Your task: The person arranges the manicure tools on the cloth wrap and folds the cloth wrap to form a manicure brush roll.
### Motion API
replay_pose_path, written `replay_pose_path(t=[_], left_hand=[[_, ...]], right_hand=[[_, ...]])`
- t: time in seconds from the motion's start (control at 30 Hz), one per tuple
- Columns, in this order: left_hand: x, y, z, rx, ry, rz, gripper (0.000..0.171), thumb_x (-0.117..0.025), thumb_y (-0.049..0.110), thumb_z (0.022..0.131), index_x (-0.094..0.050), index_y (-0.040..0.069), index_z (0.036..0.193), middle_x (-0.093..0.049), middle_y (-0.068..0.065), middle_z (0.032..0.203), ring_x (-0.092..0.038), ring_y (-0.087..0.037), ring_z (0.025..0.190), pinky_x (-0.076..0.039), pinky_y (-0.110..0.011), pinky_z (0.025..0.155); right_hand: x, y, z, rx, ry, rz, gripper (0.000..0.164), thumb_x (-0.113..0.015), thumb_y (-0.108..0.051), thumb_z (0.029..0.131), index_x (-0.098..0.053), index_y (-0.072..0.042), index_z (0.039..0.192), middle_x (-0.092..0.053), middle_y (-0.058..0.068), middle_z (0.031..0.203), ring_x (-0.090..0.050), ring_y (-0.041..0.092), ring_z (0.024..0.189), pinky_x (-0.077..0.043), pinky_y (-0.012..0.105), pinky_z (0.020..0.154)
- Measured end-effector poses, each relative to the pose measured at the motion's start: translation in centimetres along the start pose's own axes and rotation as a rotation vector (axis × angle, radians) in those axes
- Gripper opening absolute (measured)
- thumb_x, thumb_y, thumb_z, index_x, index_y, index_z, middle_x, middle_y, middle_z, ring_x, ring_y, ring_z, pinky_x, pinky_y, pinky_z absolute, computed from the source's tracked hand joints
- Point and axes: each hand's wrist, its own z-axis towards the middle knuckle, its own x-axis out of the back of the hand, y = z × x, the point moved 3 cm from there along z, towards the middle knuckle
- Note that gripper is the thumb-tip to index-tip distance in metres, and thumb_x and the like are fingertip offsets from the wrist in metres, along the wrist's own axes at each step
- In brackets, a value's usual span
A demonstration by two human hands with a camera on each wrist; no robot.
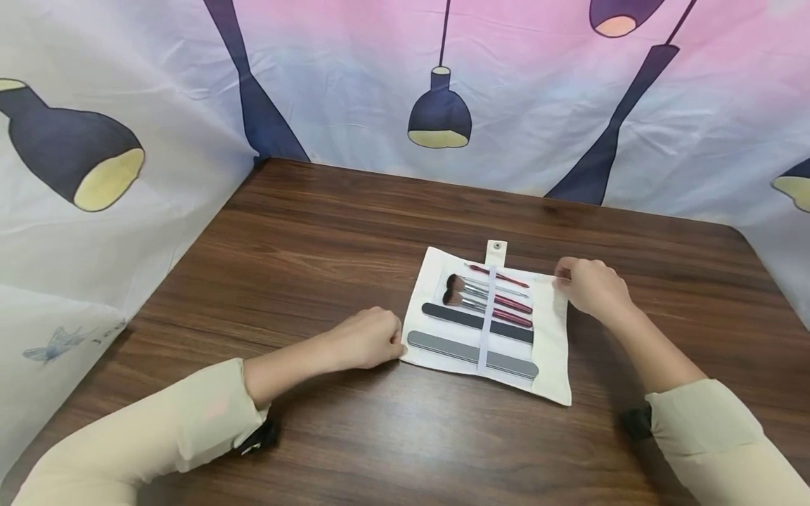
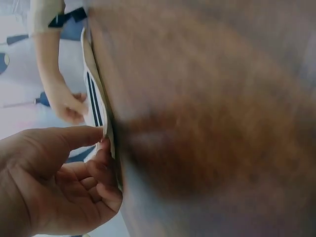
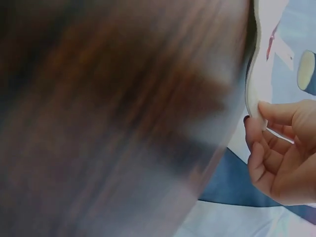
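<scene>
An unfolded cream fabric tool roll lies on the table, with a snap tab sticking out at its far edge. My left hand pinches its near left corner between thumb and fingers, seen close in the left wrist view. At the far right corner, my right hand pinches the fabric, thumb on top. A white elastic strap crosses a red-handled tool, a thin silver tool, two makeup brushes with red handles, a black nail file and grey nail files.
The dark wood table stretches around the roll on all sides. Behind it and to the left hangs a cloth backdrop printed with lamps. Cream sleeves are rolled up on both forearms, with black bands beneath them.
</scene>
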Motion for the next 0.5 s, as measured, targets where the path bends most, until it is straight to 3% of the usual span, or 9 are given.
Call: replay_pose_path(t=[0.1, 0.3, 0.5], left_hand=[[-0.19, 0.14, -0.28, 0.013, -0.005, -0.012, 0.035, -0.067, 0.018, 0.082, -0.05, 0.016, 0.052, -0.043, 0.008, 0.049, -0.038, -0.007, 0.045, -0.033, -0.022, 0.045], [0.05, -0.28, 0.26, 0.002, -0.061, -0.071, 0.039, -0.068, 0.018, 0.082, -0.048, 0.015, 0.049, -0.04, 0.009, 0.046, -0.035, -0.005, 0.042, -0.028, -0.02, 0.042], [0.17, -0.62, 0.47, 0.011, -0.095, -0.093, 0.038, -0.066, 0.021, 0.084, -0.047, 0.017, 0.051, -0.041, 0.009, 0.048, -0.035, -0.005, 0.043, -0.028, -0.02, 0.043]], right_hand=[[-0.33, -0.01, 0.46, -0.012, -0.011, -0.027, 0.023, -0.055, -0.02, 0.092, -0.059, -0.004, 0.108, -0.062, 0.014, 0.089, -0.052, 0.027, 0.067, -0.038, 0.036, 0.05], [-0.66, 0.33, 1.11, -0.049, -0.059, -0.037, 0.02, -0.055, -0.021, 0.092, -0.058, -0.003, 0.1, -0.056, 0.01, 0.076, -0.048, 0.026, 0.066, -0.036, 0.037, 0.053], [-0.34, 0.12, 0.39, -0.061, -0.091, -0.055, 0.035, -0.056, -0.025, 0.091, -0.05, 0.002, 0.112, -0.058, 0.022, 0.099, -0.053, 0.034, 0.078, -0.041, 0.045, 0.059]])
